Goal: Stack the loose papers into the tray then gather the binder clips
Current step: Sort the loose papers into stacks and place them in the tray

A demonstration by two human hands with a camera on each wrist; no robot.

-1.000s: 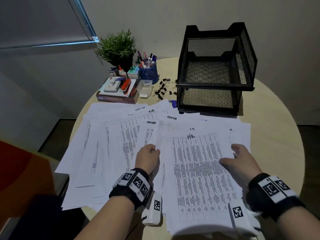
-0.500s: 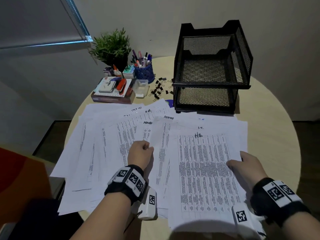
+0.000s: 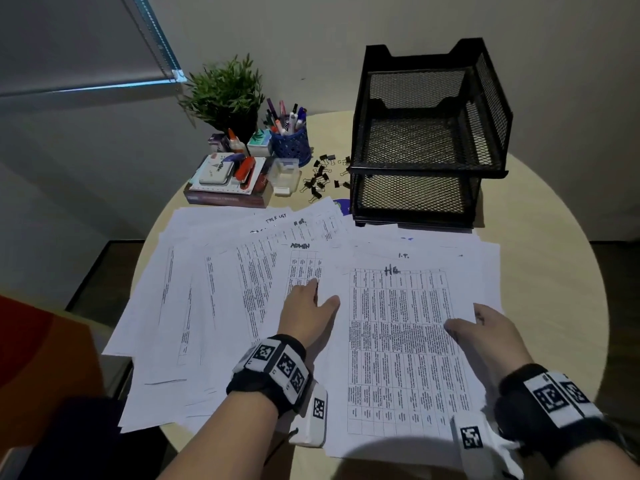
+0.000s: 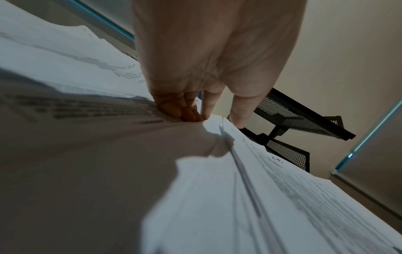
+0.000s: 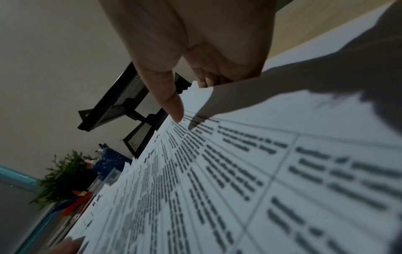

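Left hand (image 3: 306,311) lies on the spread of papers (image 3: 242,306), fingers out nearly flat, fingertips (image 4: 187,113) pressing the edge where sheets overlap; thumb spread to the side on the top sheet (image 3: 398,341). It presses rather than grips.

Right hand (image 3: 485,336) is at the right edge of the top sheet. Thumb sits on the printed face; fingers go down past the edge. The right wrist view shows the sheet edge running between thumb and fingers, so the hand pinches that sheet.

Top sheet: printed table, handwritten heading at the top, lying on the near middle of the pile. Other sheets fan out to the left and toward the far side, covering much of the round table (image 3: 554,271).

Tray (image 3: 426,133): black mesh, two tiers, at the far side of the table, just beyond the papers. No paper seen in either tier.

Binder clips (image 3: 320,178): small black ones, scattered loose on the table just left of the tray.

Further left: clear plastic box (image 3: 285,174), blue pen cup (image 3: 291,140), plant (image 3: 225,91).
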